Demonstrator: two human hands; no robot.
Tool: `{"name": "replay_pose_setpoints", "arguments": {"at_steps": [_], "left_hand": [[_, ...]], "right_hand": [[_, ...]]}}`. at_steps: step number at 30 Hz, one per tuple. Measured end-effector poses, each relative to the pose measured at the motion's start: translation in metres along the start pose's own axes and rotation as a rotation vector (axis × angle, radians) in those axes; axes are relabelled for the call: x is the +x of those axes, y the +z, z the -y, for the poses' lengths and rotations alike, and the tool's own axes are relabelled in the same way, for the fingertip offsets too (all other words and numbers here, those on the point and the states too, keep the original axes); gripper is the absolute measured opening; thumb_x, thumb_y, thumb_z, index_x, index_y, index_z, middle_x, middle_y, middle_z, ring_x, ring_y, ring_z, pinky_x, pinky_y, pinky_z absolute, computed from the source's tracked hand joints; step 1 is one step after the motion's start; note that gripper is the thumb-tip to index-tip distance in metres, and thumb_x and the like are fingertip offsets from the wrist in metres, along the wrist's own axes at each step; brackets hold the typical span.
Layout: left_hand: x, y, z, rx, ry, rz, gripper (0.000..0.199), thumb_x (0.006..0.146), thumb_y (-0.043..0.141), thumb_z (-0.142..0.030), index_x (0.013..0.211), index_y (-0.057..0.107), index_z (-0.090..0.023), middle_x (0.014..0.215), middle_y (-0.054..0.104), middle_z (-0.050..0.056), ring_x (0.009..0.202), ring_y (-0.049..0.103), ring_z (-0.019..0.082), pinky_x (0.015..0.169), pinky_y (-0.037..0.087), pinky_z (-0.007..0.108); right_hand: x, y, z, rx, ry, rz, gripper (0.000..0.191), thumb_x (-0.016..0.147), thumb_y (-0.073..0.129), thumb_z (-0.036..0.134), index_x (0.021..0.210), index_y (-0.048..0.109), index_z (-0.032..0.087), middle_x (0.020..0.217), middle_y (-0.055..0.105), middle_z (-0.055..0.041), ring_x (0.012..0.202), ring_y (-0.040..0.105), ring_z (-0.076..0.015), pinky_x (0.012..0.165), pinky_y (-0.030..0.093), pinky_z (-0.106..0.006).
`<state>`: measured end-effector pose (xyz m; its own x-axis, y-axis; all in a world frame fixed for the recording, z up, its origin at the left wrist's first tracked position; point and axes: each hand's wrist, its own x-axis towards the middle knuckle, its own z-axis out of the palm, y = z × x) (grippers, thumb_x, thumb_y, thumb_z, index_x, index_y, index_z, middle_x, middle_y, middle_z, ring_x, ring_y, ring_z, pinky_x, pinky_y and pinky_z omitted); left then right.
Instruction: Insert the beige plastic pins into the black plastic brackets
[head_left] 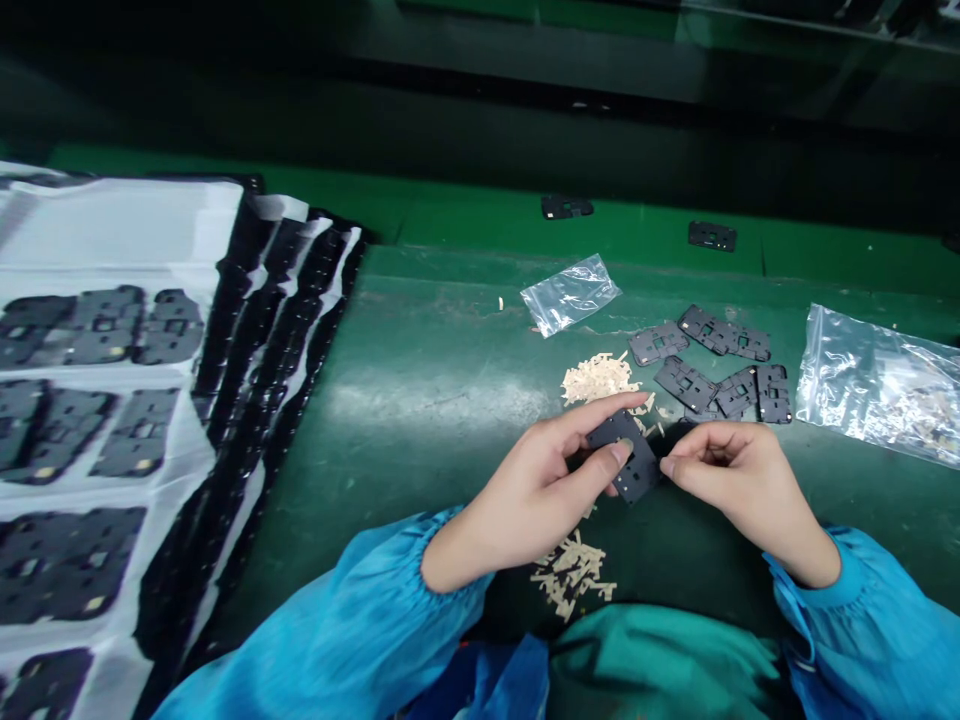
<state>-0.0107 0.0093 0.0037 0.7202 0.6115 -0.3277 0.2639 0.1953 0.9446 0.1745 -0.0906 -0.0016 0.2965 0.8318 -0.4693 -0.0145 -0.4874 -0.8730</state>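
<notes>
My left hand (536,490) grips a flat black plastic plate (639,472) with small cutouts, thumb on its face and fingers along the far side. At the plate's right edge is my right hand (742,475), its thumb and forefinger pinched together; whatever they hold is too small to make out. Just beyond the plate lies a heap of small beige strips (596,378). A second pile of beige strips (574,578) lies below my left hand. Several similar black plates (686,384) are grouped beyond my right hand.
On the left, stacked black trays (259,400) with white lining hold rows of black plates (105,325). A clear plastic bag (570,295) lies past the heap; a larger bag (885,385) of small pieces is at right. Two plates (712,236) rest on the far ledge.
</notes>
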Motion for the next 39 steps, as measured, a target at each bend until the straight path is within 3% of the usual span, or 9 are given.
{"name": "replay_pose_setpoints", "arguments": {"at_steps": [23,33,39], "left_hand": [[0.0005,0.0002,-0.0008,-0.084,0.015,0.02,0.042,0.097,0.061,-0.027,0.139,0.062,-0.019,0.089,0.066,0.002,0.066,0.06,0.011,0.061,0.054,0.021],[0.0034,0.0003,-0.0006,-0.139,-0.001,0.041,0.044,0.096,0.063,-0.024,0.139,0.062,-0.016,0.09,0.066,0.002,0.066,0.058,0.01,0.063,0.055,0.019],[0.0035,-0.0048,0.0025,-0.216,0.012,0.087,0.044,0.097,0.063,-0.022,0.141,0.062,-0.02,0.08,0.063,-0.002,0.063,0.058,0.009,0.062,0.055,0.018]], "right_hand": [[0.0031,-0.0031,0.0076,0.097,0.159,0.044,0.019,0.063,0.082,0.033,0.06,0.073,0.017,0.057,0.065,-0.0004,0.053,0.049,-0.0103,0.051,0.036,-0.025],[0.0014,-0.0046,0.0053,0.098,0.135,0.05,0.018,0.066,0.083,0.033,0.061,0.073,0.018,0.058,0.065,-0.0006,0.053,0.049,-0.0105,0.051,0.036,-0.025],[0.0016,-0.0045,0.0027,0.115,0.078,0.055,0.018,0.068,0.083,0.031,0.065,0.072,0.018,0.058,0.062,0.0011,0.054,0.049,-0.0102,0.051,0.035,-0.024]]}}
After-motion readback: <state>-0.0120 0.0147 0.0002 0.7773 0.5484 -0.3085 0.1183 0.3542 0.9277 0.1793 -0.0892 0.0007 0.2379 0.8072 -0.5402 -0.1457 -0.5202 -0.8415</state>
